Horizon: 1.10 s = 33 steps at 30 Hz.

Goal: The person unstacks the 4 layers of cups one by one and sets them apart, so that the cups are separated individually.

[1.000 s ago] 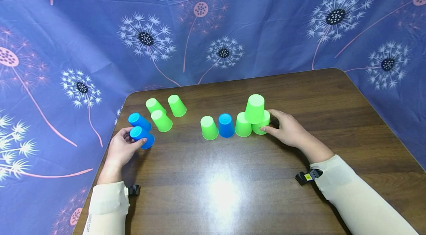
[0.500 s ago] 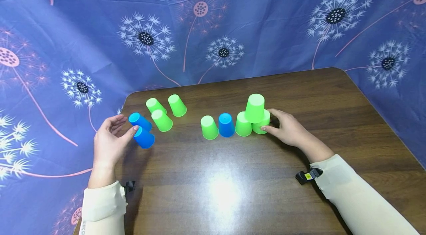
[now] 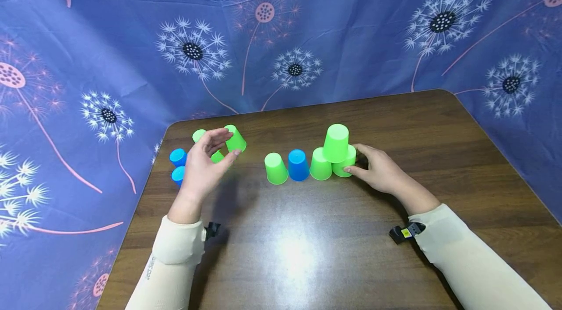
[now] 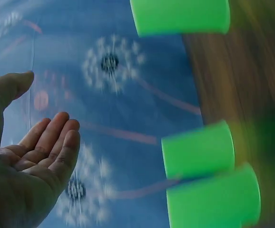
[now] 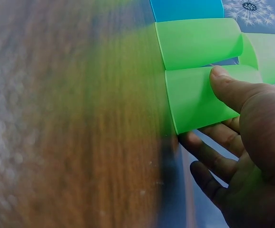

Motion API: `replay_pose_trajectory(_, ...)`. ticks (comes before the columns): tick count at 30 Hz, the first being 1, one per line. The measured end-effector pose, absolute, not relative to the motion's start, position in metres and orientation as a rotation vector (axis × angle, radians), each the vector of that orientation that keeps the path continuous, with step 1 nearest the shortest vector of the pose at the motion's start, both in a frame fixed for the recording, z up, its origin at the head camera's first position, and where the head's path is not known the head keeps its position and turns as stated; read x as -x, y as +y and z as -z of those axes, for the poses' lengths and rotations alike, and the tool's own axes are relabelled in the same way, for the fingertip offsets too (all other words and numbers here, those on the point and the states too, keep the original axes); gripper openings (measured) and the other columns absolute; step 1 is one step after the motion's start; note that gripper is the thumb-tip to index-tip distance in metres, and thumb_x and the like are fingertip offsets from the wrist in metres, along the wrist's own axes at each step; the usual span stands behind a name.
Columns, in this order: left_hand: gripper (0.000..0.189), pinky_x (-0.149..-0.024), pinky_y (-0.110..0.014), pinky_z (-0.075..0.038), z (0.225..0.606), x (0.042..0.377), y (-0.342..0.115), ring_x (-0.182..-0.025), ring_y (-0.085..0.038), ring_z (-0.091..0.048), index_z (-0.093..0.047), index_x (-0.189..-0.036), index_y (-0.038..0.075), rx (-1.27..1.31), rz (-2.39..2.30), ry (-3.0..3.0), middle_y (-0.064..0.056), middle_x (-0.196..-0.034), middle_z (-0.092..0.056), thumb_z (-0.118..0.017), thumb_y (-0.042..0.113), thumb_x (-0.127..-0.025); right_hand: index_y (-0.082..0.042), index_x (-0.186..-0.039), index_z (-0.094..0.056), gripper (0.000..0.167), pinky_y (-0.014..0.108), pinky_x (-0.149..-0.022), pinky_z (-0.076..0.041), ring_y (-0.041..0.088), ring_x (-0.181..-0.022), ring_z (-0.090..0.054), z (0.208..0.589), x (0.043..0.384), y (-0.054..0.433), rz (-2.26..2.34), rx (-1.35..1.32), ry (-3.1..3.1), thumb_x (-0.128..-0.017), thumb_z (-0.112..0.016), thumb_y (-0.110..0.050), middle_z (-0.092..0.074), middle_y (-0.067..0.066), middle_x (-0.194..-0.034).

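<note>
In the head view my left hand (image 3: 199, 173) hangs over the left group of cups, fingers spread and nothing in its grasp. It partly hides two upside-down green cups, one behind (image 3: 199, 134) and one nearer (image 3: 217, 157). A third green cup (image 3: 236, 140) stands just past the fingertips. At the right, my right hand (image 3: 379, 171) holds the rightmost green cup (image 3: 341, 170) low down, thumb in front and fingers behind. Another green cup (image 3: 336, 143) rests on that one and on its green neighbour (image 3: 320, 166), bridging the two.
Left of the stacked cups stand a blue cup (image 3: 298, 166) and a green cup (image 3: 275, 169) in the same row. Two blue cups, one behind (image 3: 177, 156) and one in front (image 3: 178, 174), stand beside my left wrist. A patterned blue cloth (image 3: 351, 31) hangs behind the wooden table (image 3: 395, 119).
My left hand has let go of the front blue cup, drawn back left, then swung right over the green cups. The right hand has stayed in place.
</note>
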<state>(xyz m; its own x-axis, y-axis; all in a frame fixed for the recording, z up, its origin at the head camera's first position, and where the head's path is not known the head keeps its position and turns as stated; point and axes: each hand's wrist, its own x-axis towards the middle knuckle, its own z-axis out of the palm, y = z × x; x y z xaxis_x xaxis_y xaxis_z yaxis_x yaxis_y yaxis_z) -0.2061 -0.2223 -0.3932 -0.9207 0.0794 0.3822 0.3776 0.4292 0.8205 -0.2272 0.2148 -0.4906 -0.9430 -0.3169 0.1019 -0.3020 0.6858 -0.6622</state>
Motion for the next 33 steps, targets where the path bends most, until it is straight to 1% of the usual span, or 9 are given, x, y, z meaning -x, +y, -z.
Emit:
replay_pose_trajectory(3,0.053,-0.109,-0.038,-0.05,0.392,0.212,-0.198,-0.127,-0.024,-0.063,-0.059,-0.139,0.003,0.48,1.51,-2.437,-0.007,-0.135,-0.067,-0.083,0.012,-0.092,-0.003,-0.149,-0.052,0.068,0.06,-0.105,-0.047,0.038,-0.126,-0.058,0.491,0.228,0.215,1.116,0.527,2.869,-0.096,-0.079,-0.035,-0.063,0.017,-0.135)
replay_pose_trajectory(5,0.053,-0.11,-0.039,-0.049,0.392,0.214,-0.182,-0.128,-0.024,-0.062,-0.059,-0.14,0.005,0.539,1.525,-2.455,-0.007,-0.137,-0.066,-0.082,0.014,-0.093,-0.003,-0.149,-0.052,0.068,0.06,-0.105,-0.046,0.038,-0.127,-0.058,0.492,0.227,0.216,1.116,0.527,2.869,-0.096,-0.079,-0.036,-0.063,0.018,-0.135)
replay_pose_trajectory(8,0.054,-0.111,-0.037,-0.047,0.392,0.217,-0.161,-0.13,-0.021,-0.061,-0.058,-0.141,0.008,0.605,1.532,-2.487,-0.005,-0.138,-0.066,-0.082,0.017,-0.094,-0.002,-0.148,-0.052,0.067,0.06,-0.106,-0.046,0.039,-0.127,-0.058,0.492,0.227,0.215,1.122,0.529,2.871,-0.096,-0.08,-0.035,-0.063,0.018,-0.135)
replay_pose_trajectory(12,0.054,-0.11,-0.034,-0.048,0.398,0.221,-0.134,-0.129,-0.017,-0.061,-0.058,-0.141,0.01,0.684,1.513,-2.513,-0.003,-0.136,-0.066,-0.082,0.02,-0.094,-0.002,-0.146,-0.054,0.065,0.059,-0.104,-0.048,0.038,-0.124,-0.06,0.492,0.228,0.214,1.134,0.548,2.877,-0.095,-0.081,-0.033,-0.065,0.016,-0.132)
replay_pose_trajectory(16,0.055,-0.11,-0.038,-0.049,0.405,0.228,-0.109,-0.128,-0.018,-0.062,-0.059,-0.141,0.008,0.758,1.485,-2.539,-0.006,-0.135,-0.067,-0.083,0.021,-0.093,-0.003,-0.146,-0.055,0.064,0.058,-0.102,-0.049,0.037,-0.121,-0.061,0.492,0.228,0.214,1.136,0.554,2.882,-0.095,-0.081,-0.032,-0.065,0.016,-0.13)
replay_pose_trajectory(23,0.06,-0.107,-0.027,-0.05,0.404,0.235,-0.072,-0.126,-0.018,-0.062,-0.057,-0.144,0.009,0.806,1.374,-2.608,-0.002,-0.136,-0.066,-0.084,0.025,-0.093,-0.002,-0.146,-0.055,0.064,0.059,-0.102,-0.049,0.037,-0.121,-0.061,0.492,0.227,0.214,1.136,0.555,2.885,-0.095,-0.081,-0.031,-0.066,0.017,-0.129)
replay_pose_trajectory(26,0.063,-0.104,-0.028,-0.051,0.402,0.237,-0.06,-0.123,-0.022,-0.065,-0.056,-0.145,0.008,0.826,1.373,-2.61,-0.004,-0.137,-0.066,-0.085,0.025,-0.091,-0.002,-0.146,-0.054,0.065,0.059,-0.103,-0.048,0.037,-0.122,-0.061,0.493,0.228,0.215,1.136,0.555,2.883,-0.095,-0.081,-0.031,-0.066,0.016,-0.131)
replay_pose_trajectory(29,0.067,-0.102,-0.031,-0.053,0.401,0.239,-0.05,-0.121,-0.025,-0.066,-0.056,-0.146,0.01,0.819,1.337,-2.639,-0.004,-0.141,-0.064,-0.086,0.029,-0.09,-0.002,-0.146,-0.054,0.065,0.059,-0.105,-0.047,0.037,-0.124,-0.06,0.494,0.228,0.215,1.141,0.556,2.881,-0.095,-0.081,-0.031,-0.065,0.017,-0.133)
replay_pose_trajectory(33,0.07,-0.102,-0.032,-0.053,0.401,0.24,-0.041,-0.123,-0.021,-0.064,-0.055,-0.148,0.014,0.802,1.279,-2.688,0.0,-0.145,-0.061,-0.086,0.036,-0.089,-0.003,-0.145,-0.055,0.063,0.059,-0.105,-0.047,0.038,-0.125,-0.06,0.494,0.229,0.215,1.151,0.564,2.886,-0.095,-0.082,-0.029,-0.065,0.017,-0.133)
